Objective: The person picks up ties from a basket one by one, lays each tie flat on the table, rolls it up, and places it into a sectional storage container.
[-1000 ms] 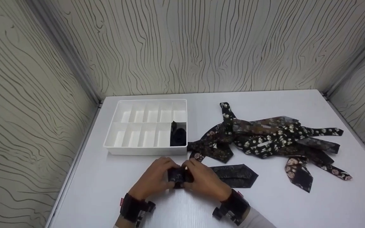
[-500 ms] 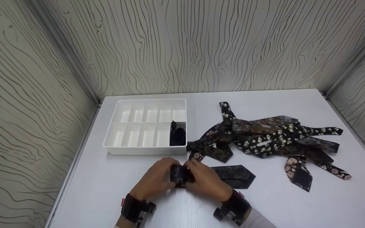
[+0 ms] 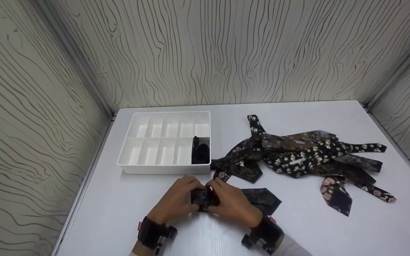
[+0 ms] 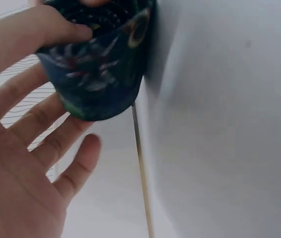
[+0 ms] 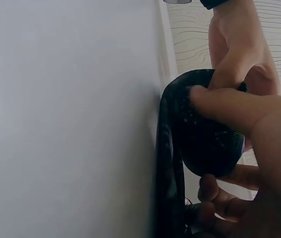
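Observation:
A dark patterned necktie (image 3: 199, 197) is partly rolled up, standing on its edge on the white table between both hands. My left hand (image 3: 176, 199) grips the roll from the left, its thumb on the near edge and fingers behind, as the left wrist view shows on the roll (image 4: 95, 82). From the right, my right hand (image 3: 231, 202) holds the same roll (image 5: 204, 129), thumb pressed over its side. The tie's flat pointed end (image 3: 263, 201) trails out to the right past the right hand.
Behind the hands stands a white divided box (image 3: 164, 169); a dark rolled tie (image 3: 200, 153) fills its front right compartment. A heap of floral neckties (image 3: 297, 156) spreads over the table's right side. Patterned panels (image 3: 219, 53) wall the table's back and sides.
The tie's flat pointed end has drawn left toward the right hand, leaving a shorter tail. Both hands stay around the roll, shifting only slightly.

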{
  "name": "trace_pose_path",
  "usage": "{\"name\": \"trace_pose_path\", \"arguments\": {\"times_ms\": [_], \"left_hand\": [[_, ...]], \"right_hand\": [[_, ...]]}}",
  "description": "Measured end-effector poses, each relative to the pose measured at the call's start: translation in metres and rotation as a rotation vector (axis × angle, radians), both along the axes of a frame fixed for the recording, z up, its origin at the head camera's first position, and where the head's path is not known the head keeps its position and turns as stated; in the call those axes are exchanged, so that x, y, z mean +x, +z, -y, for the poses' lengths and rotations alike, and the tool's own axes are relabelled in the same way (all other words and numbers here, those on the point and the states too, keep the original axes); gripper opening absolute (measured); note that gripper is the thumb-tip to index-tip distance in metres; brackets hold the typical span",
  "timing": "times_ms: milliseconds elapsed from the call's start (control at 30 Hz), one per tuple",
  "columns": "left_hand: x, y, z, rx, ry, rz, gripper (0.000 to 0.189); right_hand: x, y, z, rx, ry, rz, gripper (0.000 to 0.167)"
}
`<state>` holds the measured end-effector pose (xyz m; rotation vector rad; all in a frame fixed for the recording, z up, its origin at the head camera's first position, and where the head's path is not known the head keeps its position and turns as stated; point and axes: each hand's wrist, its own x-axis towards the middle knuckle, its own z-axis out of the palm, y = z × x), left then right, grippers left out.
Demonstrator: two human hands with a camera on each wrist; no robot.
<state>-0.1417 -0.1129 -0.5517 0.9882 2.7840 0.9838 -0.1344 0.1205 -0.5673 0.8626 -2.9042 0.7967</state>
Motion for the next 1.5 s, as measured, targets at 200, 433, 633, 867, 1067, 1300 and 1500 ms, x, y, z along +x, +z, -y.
{"name": "trace_pose_path", "arguments": {"times_ms": [200, 433, 633, 867, 1067, 1300, 1500], "left_hand": [[0.000, 0.000, -0.003, 0.002, -0.001, 0.013, 0.060], [-0.002, -0.002, -0.006, 0.000, -0.011, -0.006, 0.059], [-0.002, -0.003, -0.006, 0.007, -0.030, -0.016, 0.055], [-0.003, -0.001, -0.010, 0.016, -0.037, -0.013, 0.060], [-0.003, -0.002, -0.012, -0.016, -0.031, -0.051, 0.053], [-0.002, -0.003, -0.016, 0.027, -0.006, 0.014, 0.065], [-0.002, -0.002, -0.017, -0.010, -0.004, -0.026, 0.060]], "right_hand": [[-0.001, -0.002, -0.003, -0.007, -0.002, 0.019, 0.060], [-0.002, 0.002, -0.007, 0.004, -0.001, 0.061, 0.059], [-0.003, 0.003, -0.009, -0.002, 0.004, 0.078, 0.061], [-0.002, 0.005, -0.012, -0.003, 0.011, 0.034, 0.061], [-0.002, 0.005, -0.012, -0.008, -0.008, 0.073, 0.061], [-0.001, 0.004, -0.014, 0.002, -0.020, 0.044, 0.060], [-0.001, 0.007, -0.015, -0.031, 0.005, 0.043, 0.062]]}}
